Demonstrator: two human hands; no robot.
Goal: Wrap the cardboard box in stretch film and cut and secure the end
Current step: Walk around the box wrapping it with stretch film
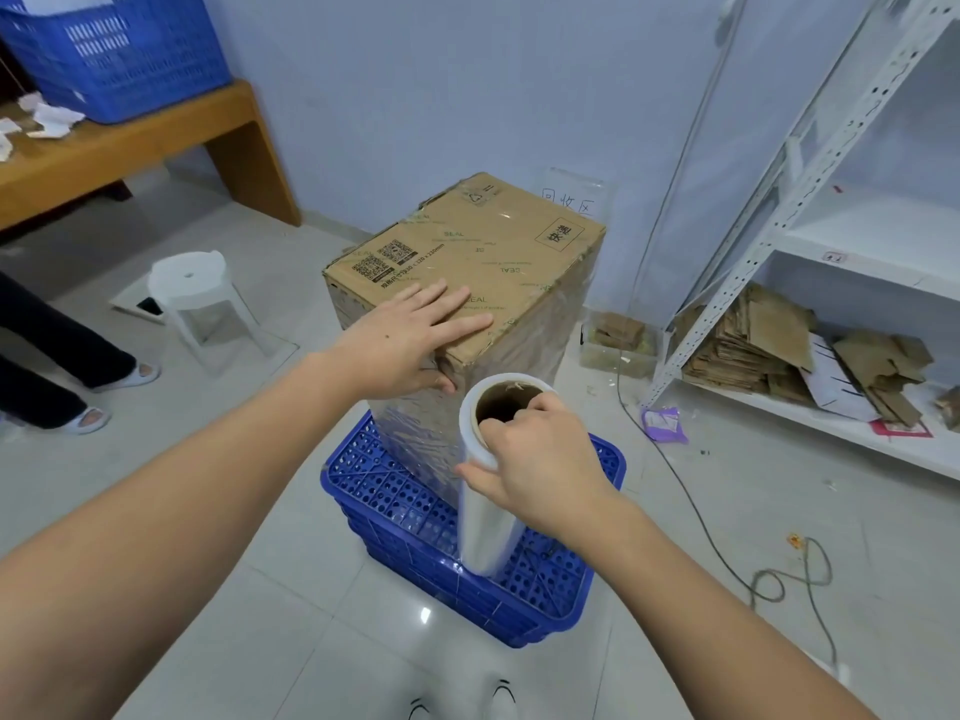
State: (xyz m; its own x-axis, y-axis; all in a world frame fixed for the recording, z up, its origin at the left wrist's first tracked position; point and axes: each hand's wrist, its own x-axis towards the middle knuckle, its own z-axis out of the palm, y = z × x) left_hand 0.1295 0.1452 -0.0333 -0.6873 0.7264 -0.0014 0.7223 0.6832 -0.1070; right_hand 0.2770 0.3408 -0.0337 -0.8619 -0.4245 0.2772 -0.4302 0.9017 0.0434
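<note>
Right hand (540,459) grips the film roll (488,491) (upright); keep tension while the flat left hand (410,340) steadies the cardboard box (467,252).

A single view is given, taken from a head-worn camera. It is aimed forward and down, close above the cardboard box (467,262) and blue crate (415,511) on the floor.
</note>
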